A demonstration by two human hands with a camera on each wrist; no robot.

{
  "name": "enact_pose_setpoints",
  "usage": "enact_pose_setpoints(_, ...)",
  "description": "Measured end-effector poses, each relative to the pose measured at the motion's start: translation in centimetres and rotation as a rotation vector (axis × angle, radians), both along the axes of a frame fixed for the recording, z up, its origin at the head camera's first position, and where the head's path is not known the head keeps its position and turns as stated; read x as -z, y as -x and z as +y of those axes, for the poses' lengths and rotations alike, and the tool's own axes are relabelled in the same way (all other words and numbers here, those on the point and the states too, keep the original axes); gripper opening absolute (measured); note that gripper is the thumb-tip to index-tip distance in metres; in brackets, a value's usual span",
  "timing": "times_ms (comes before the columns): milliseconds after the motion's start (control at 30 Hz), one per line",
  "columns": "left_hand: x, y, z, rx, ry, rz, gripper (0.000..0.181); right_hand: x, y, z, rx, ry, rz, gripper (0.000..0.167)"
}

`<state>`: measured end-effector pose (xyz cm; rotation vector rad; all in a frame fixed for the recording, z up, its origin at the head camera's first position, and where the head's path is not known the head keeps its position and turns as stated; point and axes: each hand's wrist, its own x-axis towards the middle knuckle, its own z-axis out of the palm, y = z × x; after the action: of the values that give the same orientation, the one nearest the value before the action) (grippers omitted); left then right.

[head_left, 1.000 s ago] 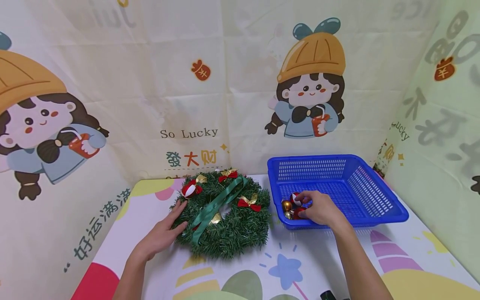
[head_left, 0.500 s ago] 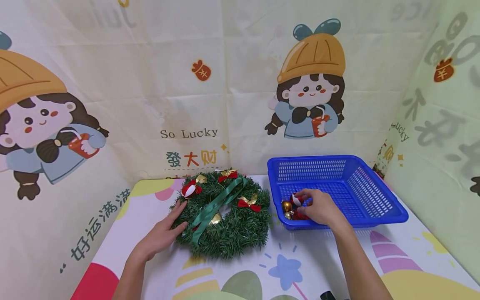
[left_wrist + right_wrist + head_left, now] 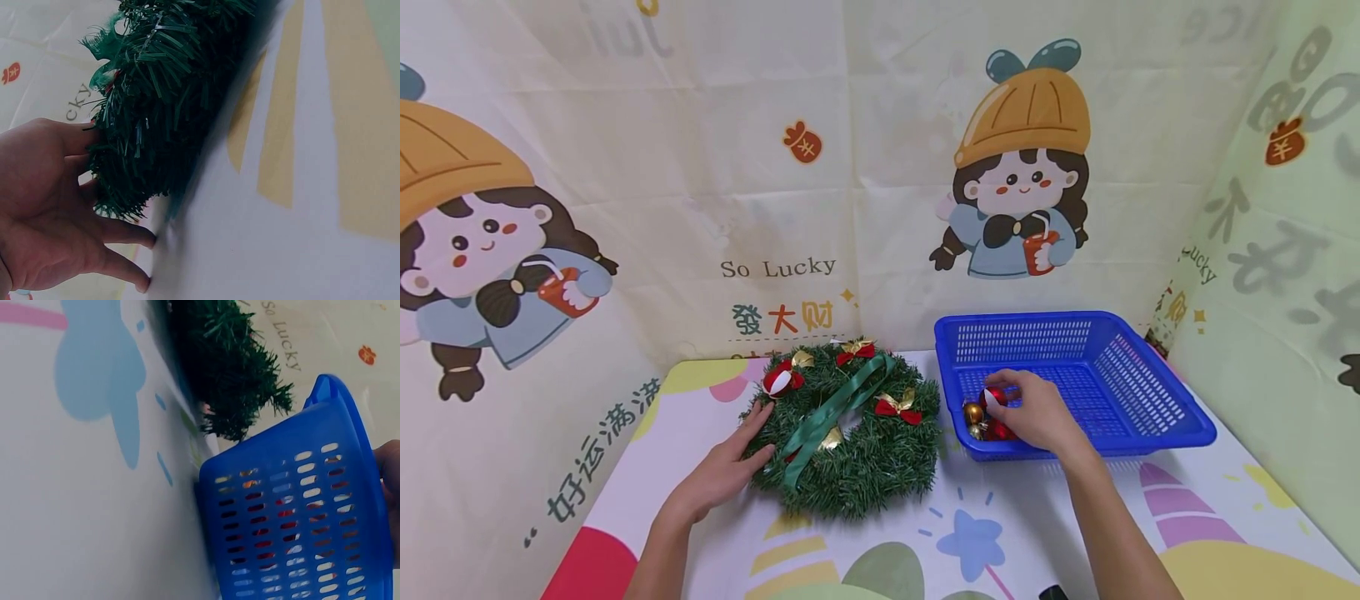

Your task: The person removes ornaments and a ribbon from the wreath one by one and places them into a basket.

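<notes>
A green wreath (image 3: 865, 483) lies on the table, with red and gold bows (image 3: 898, 408), a red-and-white ball (image 3: 781, 379) and a loose green ribbon (image 3: 835, 404) on it. My left hand (image 3: 726, 471) rests against the wreath's left side, fingers spread; the left wrist view shows the palm and fingers (image 3: 128, 232) at its edge. Inside the blue basket (image 3: 1165, 383), at its left front corner, my right hand (image 3: 1037, 412) pinches a red-and-white ball (image 3: 992, 397) between thumb and fingers. In the right wrist view the basket wall (image 3: 294, 506) mostly hides that hand.
Beside the pinched ball lie a gold ball (image 3: 973, 412), a red ball (image 3: 998, 431) and a small pale gold ball (image 3: 976, 431). A dark object (image 3: 1052, 592) shows at the table's front edge. Printed cloth (image 3: 887, 208) hangs behind and at both sides.
My right thumb has shifted up from beside the red ball to the red-and-white ball, and the fingers have closed round it. The left hand and the wreath have stayed in place.
</notes>
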<state>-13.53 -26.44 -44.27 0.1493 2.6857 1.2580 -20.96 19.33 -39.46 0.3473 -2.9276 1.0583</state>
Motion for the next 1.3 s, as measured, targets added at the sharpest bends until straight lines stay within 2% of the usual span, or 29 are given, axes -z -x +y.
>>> enact_pose_setpoints(267, 0.1, 0.0, 0.0, 0.004, 0.002, -0.005, 0.072, -0.9, -0.7, -1.3, -0.025, 0.074, 0.117, 0.033)
enact_pose_setpoints(567, 0.1, -0.3, -0.2, -0.008, -0.009, -0.002, 0.071, -2.0, -0.3, -3.9, -0.106, 0.142, 0.177, 0.035)
enact_pose_setpoints(767, 0.2, -0.2, -0.2, -0.004, -0.008, 0.003, 0.071, -2.8, 0.1, -5.6, -0.195, 0.209, 0.16, 0.034)
enact_pose_setpoints(967, 0.4, 0.0, -0.1, 0.001, -0.009, -0.002, 0.072, -3.4, 0.6, -7.3, -0.268, 0.275, 0.099, 0.036)
enact_pose_setpoints(1300, 0.3, 0.1, 0.0, 0.012, 0.009, 0.009, 0.072, -4.4, 2.0, -11.5, -0.41, 0.325, 0.024, 0.036)
